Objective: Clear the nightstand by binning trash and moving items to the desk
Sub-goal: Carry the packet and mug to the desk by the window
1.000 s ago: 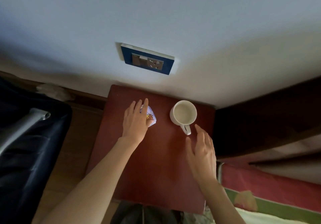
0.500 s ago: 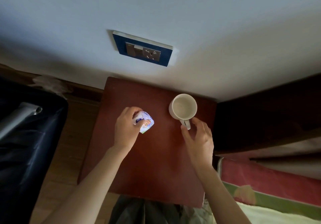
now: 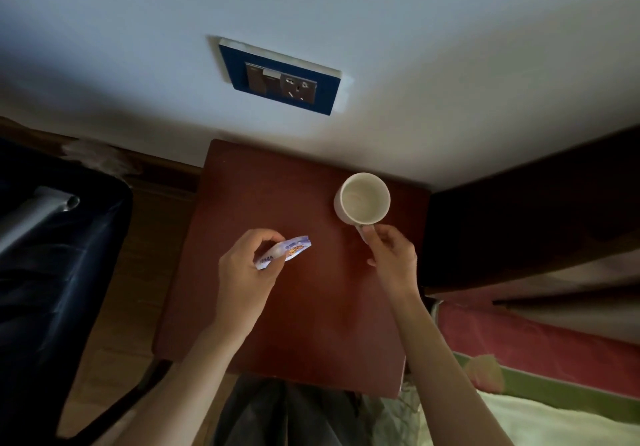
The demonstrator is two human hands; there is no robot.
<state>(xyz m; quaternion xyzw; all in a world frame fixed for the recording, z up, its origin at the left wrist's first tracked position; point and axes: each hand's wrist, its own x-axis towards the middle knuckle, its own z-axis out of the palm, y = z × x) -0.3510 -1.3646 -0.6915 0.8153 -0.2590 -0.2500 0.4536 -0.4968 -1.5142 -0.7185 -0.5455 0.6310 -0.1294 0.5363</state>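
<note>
Left hand (image 3: 244, 274): grip clenched on a crumpled snack wrapper (image 3: 284, 251), blue-white with orange print; wrapper looks raised off the nightstand (image 3: 242, 186), over its middle toward the left edge.
Right hand (image 3: 393, 255): grip pinched on the handle of the white mug (image 3: 363, 199); thumb and fingers wrap the handle (handle mostly hidden by them).
Mug: upright, looks empty, near the far right corner; cannot tell whether its base is on the top or just lifted.
Nightstand top: reddish-brown, nothing else visible on it.
Surroundings: wall socket (image 3: 280, 76) above the far edge; bed with a red and green cover to the right.
Progress: both items in hand, neither delivered.
Left to do: wrapper to a bin, mug to the desk (neither bin nor desk in view).
</note>
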